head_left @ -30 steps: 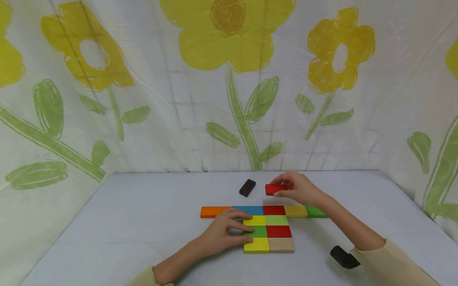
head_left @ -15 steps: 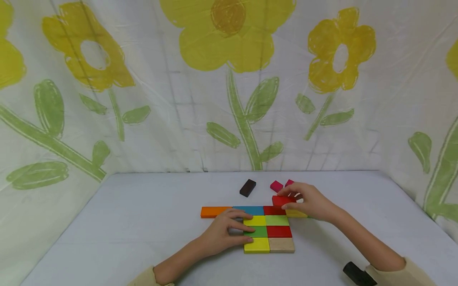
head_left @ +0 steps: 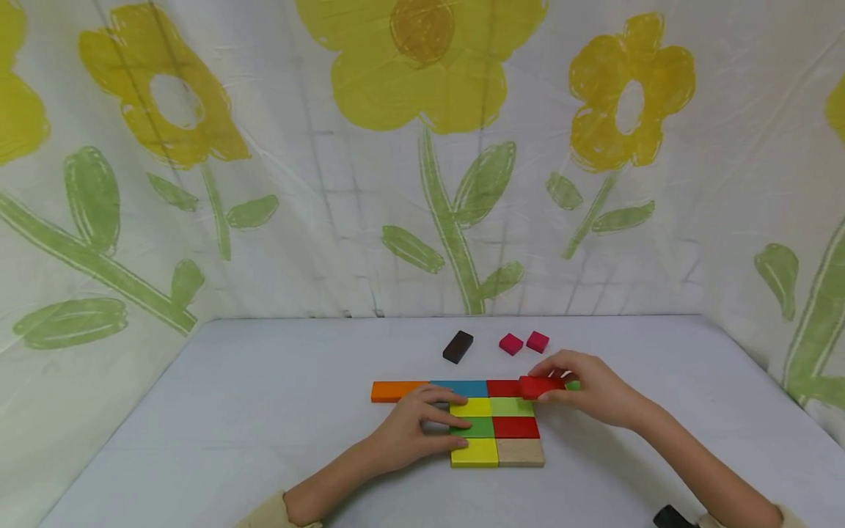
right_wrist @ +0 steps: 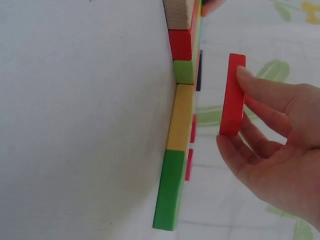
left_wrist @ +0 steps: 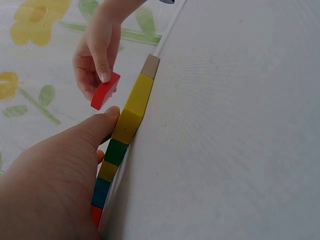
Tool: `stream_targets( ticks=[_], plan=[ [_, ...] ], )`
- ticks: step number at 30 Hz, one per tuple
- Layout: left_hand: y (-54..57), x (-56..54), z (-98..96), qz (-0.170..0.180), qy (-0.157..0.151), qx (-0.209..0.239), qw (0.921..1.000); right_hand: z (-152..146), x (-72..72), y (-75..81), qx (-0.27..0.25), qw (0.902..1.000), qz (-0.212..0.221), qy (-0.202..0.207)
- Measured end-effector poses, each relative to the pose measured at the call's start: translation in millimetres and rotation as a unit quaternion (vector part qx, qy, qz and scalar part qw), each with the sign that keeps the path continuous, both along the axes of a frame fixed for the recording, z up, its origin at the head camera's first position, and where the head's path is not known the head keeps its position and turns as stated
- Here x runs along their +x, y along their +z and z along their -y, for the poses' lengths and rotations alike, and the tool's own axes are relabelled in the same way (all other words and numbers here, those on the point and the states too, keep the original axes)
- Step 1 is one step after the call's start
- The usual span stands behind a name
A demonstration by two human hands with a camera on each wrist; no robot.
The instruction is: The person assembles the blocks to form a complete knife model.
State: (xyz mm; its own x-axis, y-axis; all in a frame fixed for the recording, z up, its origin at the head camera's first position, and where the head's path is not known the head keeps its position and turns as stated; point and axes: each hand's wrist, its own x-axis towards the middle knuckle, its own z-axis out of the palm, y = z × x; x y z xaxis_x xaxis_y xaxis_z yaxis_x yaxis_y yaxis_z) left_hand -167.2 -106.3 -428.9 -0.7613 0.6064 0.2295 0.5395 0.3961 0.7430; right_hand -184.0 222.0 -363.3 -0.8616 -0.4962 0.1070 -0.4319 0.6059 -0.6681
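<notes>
On the bench [head_left: 198, 425], a block layout [head_left: 515, 427], with a red block [head_left: 538, 386] held above its far row.

The left hand [head_left: 405, 434] rests spread, nearly straight fingers on the layout's left side. The right hand [head_left: 590, 389], nearer the red block, pinches it, fingers open only to its width. The block projects left from them, apart from the layout, long axis roughly along the far row; that alignment seems the key relation. Beyond the layout lie a dark block [head_left: 458, 347] and two pink cubes [head_left: 511, 344].
</notes>
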Motion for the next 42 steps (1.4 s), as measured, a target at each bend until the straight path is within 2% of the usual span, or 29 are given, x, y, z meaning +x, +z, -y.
stream_targets(
  ticks=[6,16,28,42],
  plan=[
    [0.1,0.1,0.2,0.000,0.000,0.001,1.0000,-8,3.6,-5.0,0.002,0.9999,0.012,0.000],
    [-0.4,0.3,-0.2,-0.001,-0.001,0.003,1.0000,-16,6.2,-12.3,0.015,0.9999,-0.003,-0.002],
    [-2.1,0.6,0.0,-0.019,-0.005,0.012,0.9997,-18,4.6,-17.9,0.038,0.9992,-0.015,-0.001],
    [-0.2,0.4,-0.1,-0.016,-0.005,0.005,0.9999,-17,4.9,-19.6,0.041,0.9991,-0.011,0.000]
  ],
)
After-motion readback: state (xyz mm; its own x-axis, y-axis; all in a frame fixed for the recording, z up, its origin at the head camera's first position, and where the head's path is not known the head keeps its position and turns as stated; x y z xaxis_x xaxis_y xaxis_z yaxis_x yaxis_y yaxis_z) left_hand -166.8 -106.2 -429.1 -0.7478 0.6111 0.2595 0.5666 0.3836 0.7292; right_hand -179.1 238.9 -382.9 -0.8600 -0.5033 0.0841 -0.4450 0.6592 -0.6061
